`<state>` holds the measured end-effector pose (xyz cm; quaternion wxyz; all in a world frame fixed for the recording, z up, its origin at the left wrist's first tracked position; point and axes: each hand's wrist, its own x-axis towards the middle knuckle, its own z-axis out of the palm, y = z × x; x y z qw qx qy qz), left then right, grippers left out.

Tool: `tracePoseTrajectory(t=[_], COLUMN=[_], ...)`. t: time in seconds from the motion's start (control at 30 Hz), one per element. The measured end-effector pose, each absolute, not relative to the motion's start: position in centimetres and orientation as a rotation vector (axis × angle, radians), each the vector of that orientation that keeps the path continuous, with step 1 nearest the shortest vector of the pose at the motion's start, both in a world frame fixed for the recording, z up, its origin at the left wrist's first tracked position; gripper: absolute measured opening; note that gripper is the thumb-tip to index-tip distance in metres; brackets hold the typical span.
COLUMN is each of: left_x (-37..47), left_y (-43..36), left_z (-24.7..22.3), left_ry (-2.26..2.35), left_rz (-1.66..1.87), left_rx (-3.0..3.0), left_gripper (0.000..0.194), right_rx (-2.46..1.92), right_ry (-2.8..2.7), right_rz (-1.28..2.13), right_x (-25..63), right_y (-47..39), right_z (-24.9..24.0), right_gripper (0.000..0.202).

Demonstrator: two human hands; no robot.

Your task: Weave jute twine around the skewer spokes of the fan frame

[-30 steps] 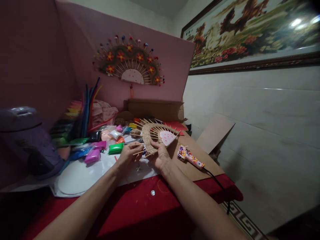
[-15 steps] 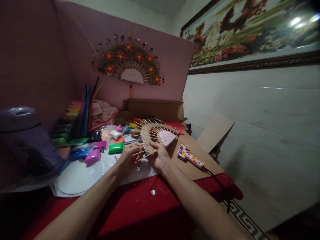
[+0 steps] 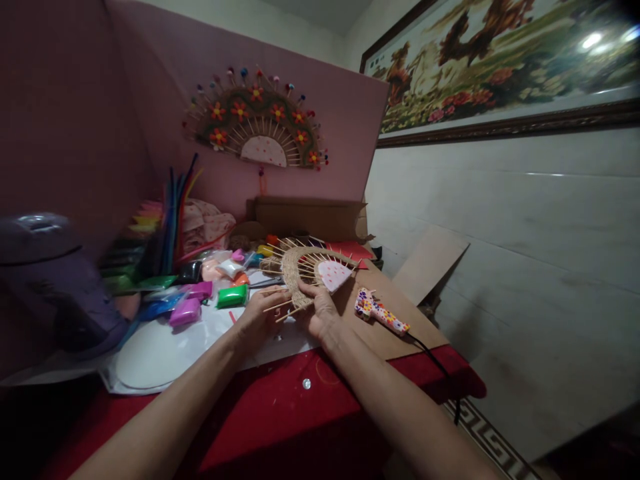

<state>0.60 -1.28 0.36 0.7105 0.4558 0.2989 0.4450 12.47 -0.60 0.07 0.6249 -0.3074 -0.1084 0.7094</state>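
A half-round fan (image 3: 291,270) of thin wooden sticks carries a woven band of tan twine and a white centre with pink spots. My right hand (image 3: 321,312) grips its lower end, thumb on top of the woven band and the other fingers underneath. At the lower left edge, my left hand (image 3: 264,308) is closed at the protruding sticks. Some of its fingertips are hidden behind them. To the right of the fan, a flower-patterned glue gun (image 3: 380,313) lies on a brown board (image 3: 415,345).
Bagged coloured clay (image 3: 233,296) and a white disc (image 3: 150,353) lie at the left, near a purple bottle (image 3: 50,287). Pipe cleaners (image 3: 177,213) stand behind. A finished-looking fan (image 3: 257,113) hangs on the pink panel. Red cloth (image 3: 280,420) covers the front, with a small clear gem (image 3: 307,384).
My left fingers have shifted slightly up and in against the fan's lower edge. My right hand and the fan stay almost still.
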Motion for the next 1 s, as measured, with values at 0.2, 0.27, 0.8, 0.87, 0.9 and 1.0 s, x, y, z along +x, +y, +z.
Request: tracePoseTrajectory(t=[0.2, 0.27, 0.8, 0.87, 0.9, 1.0], left_x=[0.42, 0.35, 0.46, 0.44, 0.42, 0.27], left_y=[-1.46, -1.37, -1.48, -1.54, -1.55, -1.44], left_z=[0.76, 0.7, 0.43, 0.47, 0.49, 0.55], left_ry=[0.702, 0.706, 0.696, 0.681, 0.678, 0.687], left_rz=[0.963, 0.95, 0.935, 0.927, 0.919, 0.891], left_rx=[1.009, 1.02, 1.004, 0.997, 0.992, 0.988], left_gripper=[0.018, 0.016, 0.015, 0.016, 0.017, 0.015], right_rx=[-0.687, -0.684, -0.699, -0.692, -0.685, -0.652], right_ry=[-0.296, -0.303, -0.313, -0.311, -0.308, -0.31], right_rz=[1.624, 1.628, 1.621, 1.626, 1.628, 1.626], right_x=[12.51, 12.49, 12.5, 12.49, 12.48, 12.44], right_y=[-0.51, -0.49, -0.51, -0.4, -0.34, -0.13], right_z=[-0.18, -0.23, -0.08, -0.2, -0.26, -0.5], right_gripper=[0.004, 0.005, 0.005, 0.004, 0.003, 0.005])
